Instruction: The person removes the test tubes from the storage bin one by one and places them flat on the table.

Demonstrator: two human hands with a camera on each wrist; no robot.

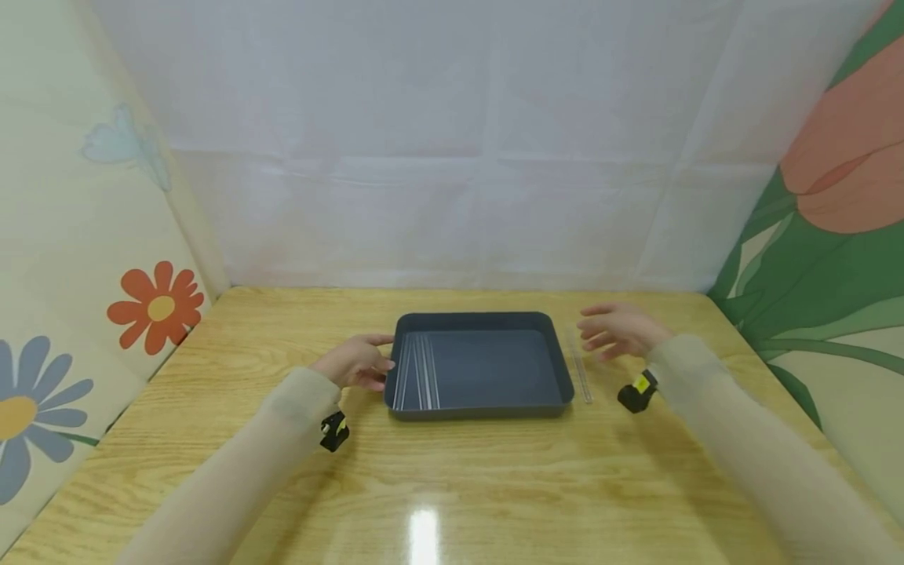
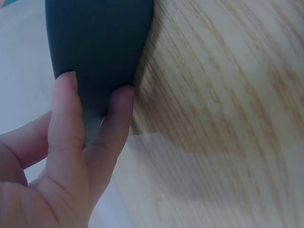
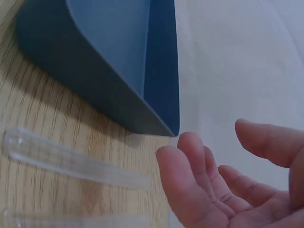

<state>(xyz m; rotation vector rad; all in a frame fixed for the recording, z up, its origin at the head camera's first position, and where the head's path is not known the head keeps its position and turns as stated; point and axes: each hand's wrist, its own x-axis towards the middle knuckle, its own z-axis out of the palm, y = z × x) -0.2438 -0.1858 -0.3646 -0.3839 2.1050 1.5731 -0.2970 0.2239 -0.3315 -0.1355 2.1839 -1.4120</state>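
A dark blue-grey rectangular tray (image 1: 494,369) lies on the table, several slender clear rods (image 1: 426,373) side by side in its left part. At the tray's left side is my left hand (image 1: 356,362). In the left wrist view, its extended fingertips (image 2: 66,88) touch the outer wall, one at the rim and one near the bottom edge. My right hand (image 1: 621,329) is held off the right side of the tray, fingers loosely bent and apart, nothing in them. Between that hand and the tray, clear round-ended rods (image 3: 71,159) lie on the wood.
The wood-grain table (image 1: 452,471) reaches back to a white cloth backdrop (image 1: 480,196). Flower-printed panels stand at the left (image 1: 71,235) and right (image 1: 847,259). A small black device hangs at each wrist.
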